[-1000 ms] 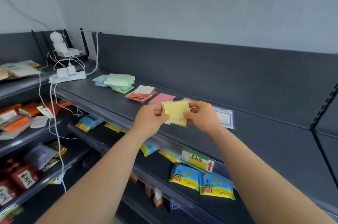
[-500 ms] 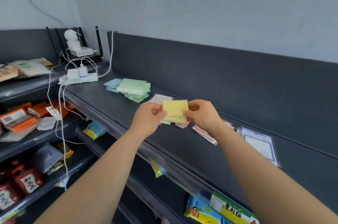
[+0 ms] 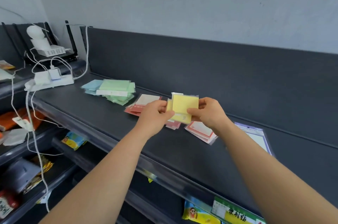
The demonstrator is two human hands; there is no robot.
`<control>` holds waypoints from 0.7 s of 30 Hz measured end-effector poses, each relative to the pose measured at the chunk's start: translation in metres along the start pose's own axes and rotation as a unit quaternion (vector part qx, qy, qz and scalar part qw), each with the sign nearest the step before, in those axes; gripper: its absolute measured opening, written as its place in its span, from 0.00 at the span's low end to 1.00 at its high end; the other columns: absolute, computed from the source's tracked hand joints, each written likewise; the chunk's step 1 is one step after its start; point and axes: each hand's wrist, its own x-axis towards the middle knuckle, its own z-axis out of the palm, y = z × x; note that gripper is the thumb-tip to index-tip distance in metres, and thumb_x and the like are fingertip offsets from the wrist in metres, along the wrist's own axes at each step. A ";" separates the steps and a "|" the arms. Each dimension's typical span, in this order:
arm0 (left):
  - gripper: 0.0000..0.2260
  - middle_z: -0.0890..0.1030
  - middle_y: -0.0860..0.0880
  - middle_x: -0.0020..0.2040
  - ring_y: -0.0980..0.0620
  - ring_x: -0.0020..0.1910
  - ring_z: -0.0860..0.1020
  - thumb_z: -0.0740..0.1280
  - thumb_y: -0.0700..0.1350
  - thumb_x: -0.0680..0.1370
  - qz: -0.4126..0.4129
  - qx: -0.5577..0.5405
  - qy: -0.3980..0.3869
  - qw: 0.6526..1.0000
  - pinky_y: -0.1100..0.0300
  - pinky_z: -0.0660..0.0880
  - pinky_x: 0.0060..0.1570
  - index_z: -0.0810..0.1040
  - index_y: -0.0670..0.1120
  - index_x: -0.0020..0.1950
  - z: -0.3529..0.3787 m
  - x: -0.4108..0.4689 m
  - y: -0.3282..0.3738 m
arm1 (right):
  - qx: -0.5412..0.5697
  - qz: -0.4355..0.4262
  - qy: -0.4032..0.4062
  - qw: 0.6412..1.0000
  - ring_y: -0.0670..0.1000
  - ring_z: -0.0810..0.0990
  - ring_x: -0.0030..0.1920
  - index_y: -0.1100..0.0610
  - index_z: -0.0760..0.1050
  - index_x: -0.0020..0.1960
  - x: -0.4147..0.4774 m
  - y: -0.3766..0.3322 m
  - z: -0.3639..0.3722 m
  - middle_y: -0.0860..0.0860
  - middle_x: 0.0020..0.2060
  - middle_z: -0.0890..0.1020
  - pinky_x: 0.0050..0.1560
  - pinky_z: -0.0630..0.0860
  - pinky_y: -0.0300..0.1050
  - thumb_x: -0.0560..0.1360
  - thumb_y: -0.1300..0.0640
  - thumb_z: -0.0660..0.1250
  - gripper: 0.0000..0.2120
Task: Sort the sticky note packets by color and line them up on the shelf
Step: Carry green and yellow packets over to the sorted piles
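Both hands hold a small stack of yellow sticky note packets [image 3: 183,106] above the dark shelf [image 3: 102,114]. My left hand [image 3: 155,114] pinches its left edge, and my right hand [image 3: 206,112] pinches its right edge. Under and behind the hands lie red and pink packets [image 3: 144,103], with more pink ones [image 3: 201,131] to the right. Farther left on the shelf sits a green pile [image 3: 117,91] with blue packets [image 3: 91,85] beside it.
A white power strip [image 3: 51,81] with cables and a router [image 3: 53,51] sit at the shelf's left end. A purple-edged clear packet [image 3: 256,137] lies to the right. Snack bags fill the lower shelves, and a dark back panel runs behind the top shelf.
The yellow packets have fanned apart slightly between my hands, which stay above the pink pile. The view has shifted right and down along the shelf.
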 end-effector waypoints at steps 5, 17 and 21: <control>0.20 0.81 0.53 0.56 0.53 0.47 0.82 0.68 0.35 0.75 0.011 -0.010 -0.042 0.999 0.56 0.79 0.50 0.74 0.49 0.65 0.023 -0.007 0.012 | 0.081 0.039 0.064 0.994 0.54 0.85 0.44 0.63 0.72 0.56 -0.030 0.016 -0.027 0.57 0.51 0.83 0.45 0.83 0.46 0.74 0.67 0.70 0.13; 0.14 0.82 0.51 0.53 0.54 0.54 0.80 0.69 0.36 0.75 0.092 -0.033 -0.170 0.981 0.53 0.78 0.56 0.80 0.45 0.60 0.154 -0.058 0.064 | 0.070 0.082 0.237 0.966 0.56 0.86 0.42 0.62 0.64 0.68 -0.126 0.069 -0.154 0.57 0.50 0.83 0.51 0.82 0.53 0.75 0.65 0.68 0.24; 0.14 0.83 0.52 0.53 0.54 0.53 0.81 0.67 0.35 0.75 0.106 -0.025 -0.194 0.975 0.55 0.79 0.56 0.81 0.44 0.59 0.201 -0.075 0.083 | 0.023 0.097 0.252 0.963 0.55 0.85 0.44 0.60 0.66 0.66 -0.144 0.086 -0.196 0.56 0.52 0.81 0.51 0.81 0.56 0.74 0.64 0.69 0.23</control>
